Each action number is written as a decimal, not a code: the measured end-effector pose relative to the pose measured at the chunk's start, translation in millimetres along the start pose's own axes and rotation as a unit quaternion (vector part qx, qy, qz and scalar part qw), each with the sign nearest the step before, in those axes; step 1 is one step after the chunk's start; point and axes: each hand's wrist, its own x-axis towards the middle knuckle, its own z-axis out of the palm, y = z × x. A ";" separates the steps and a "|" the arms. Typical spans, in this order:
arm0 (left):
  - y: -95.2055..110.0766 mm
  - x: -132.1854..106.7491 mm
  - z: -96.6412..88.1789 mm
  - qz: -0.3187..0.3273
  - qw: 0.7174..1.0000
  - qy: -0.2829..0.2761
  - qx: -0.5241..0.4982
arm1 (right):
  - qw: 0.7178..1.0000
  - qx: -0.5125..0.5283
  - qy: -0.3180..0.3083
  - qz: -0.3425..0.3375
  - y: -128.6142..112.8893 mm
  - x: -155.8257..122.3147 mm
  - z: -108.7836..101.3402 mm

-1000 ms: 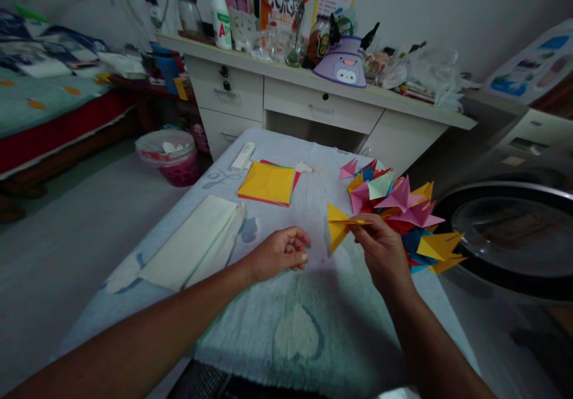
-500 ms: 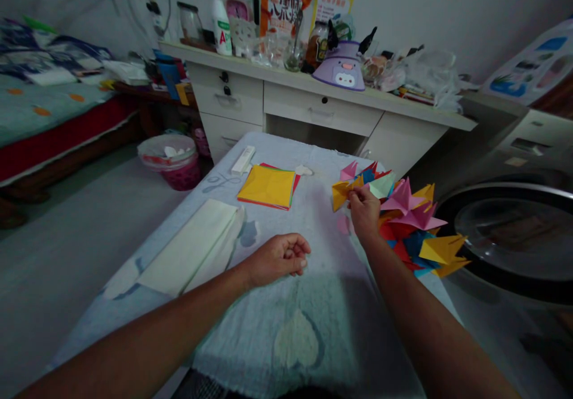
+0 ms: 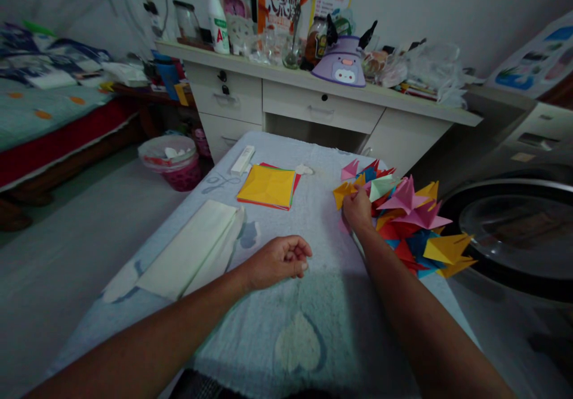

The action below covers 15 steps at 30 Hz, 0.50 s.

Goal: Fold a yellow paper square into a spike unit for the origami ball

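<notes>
My right hand [image 3: 358, 209] reaches to the far right part of the table. Its fingers are closed on a yellow folded paper crane [image 3: 344, 191], partly hidden by the hand. Beside it lies a pile of paper cranes, among them a pale green one [image 3: 380, 187], a pink one [image 3: 405, 196] and a yellow one [image 3: 447, 247]. My left hand [image 3: 280, 261] rests on the tablecloth with loosely curled fingers, a gap between thumb and fingers, and nothing visible in it. Beyond it sits a stack of square coloured paper [image 3: 267, 186], yellow on top.
A folded whitish cloth or paper [image 3: 190, 249] lies left on the cloth-covered table [image 3: 331, 303]. A small white box [image 3: 243, 160] is near the far left edge. Behind stands a cluttered desk [image 3: 290, 97]; a washing machine [image 3: 528, 148] is at right, a pink bin [image 3: 181, 169] at left.
My right hand has shifted slightly, and the yellow crane now sits closer against the other cranes. My left hand has stayed in place. The view has tilted a little.
</notes>
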 end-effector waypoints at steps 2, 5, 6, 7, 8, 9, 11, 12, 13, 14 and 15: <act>-0.9 0.4 -0.3 0.000 1.000 0.000 -0.001 | 1.000 -0.007 -0.006 0.001 -1.7 8.4 1.9; -2.7 0.9 -0.7 0.001 1.000 -0.001 0.001 | 1.000 -0.013 -0.013 0.003 -3.3 17.7 6.3; -3.3 1.0 -0.9 0.002 1.000 -0.002 0.001 | 1.000 -0.010 -0.014 0.001 -3.8 19.2 7.9; -3.8 1.0 -1.0 0.002 1.000 -0.002 0.001 | 1.000 -0.005 -0.014 -0.003 -4.3 19.8 9.4; -4.1 0.9 -1.1 0.001 1.000 -0.003 0.000 | 1.000 0.003 -0.011 -0.009 -4.8 20.0 10.7; -4.3 0.9 -1.1 0.000 1.000 -0.003 -0.001 | 1.000 0.013 -0.008 -0.018 -5.5 19.9 11.9; -4.2 0.7 -1.2 -0.002 1.000 -0.003 0.002 | 0.999 0.040 0.003 -0.035 -6.8 19.9 13.6; -4.0 0.6 -1.3 -0.003 1.000 -0.003 0.005 | 0.998 0.055 0.010 -0.041 -7.4 20.4 14.2; -3.9 0.5 -1.3 -0.004 1.000 -0.003 0.007 | 0.996 0.070 0.018 -0.044 -7.8 21.3 14.7; -3.8 0.3 -1.3 -0.005 1.000 -0.003 0.007 | 0.995 0.085 0.026 -0.045 -8.0 22.3 15.1; -3.7 0.1 -1.3 -0.005 1.000 -0.002 0.007 | 0.993 0.101 0.033 -0.044 -8.0 23.3 15.3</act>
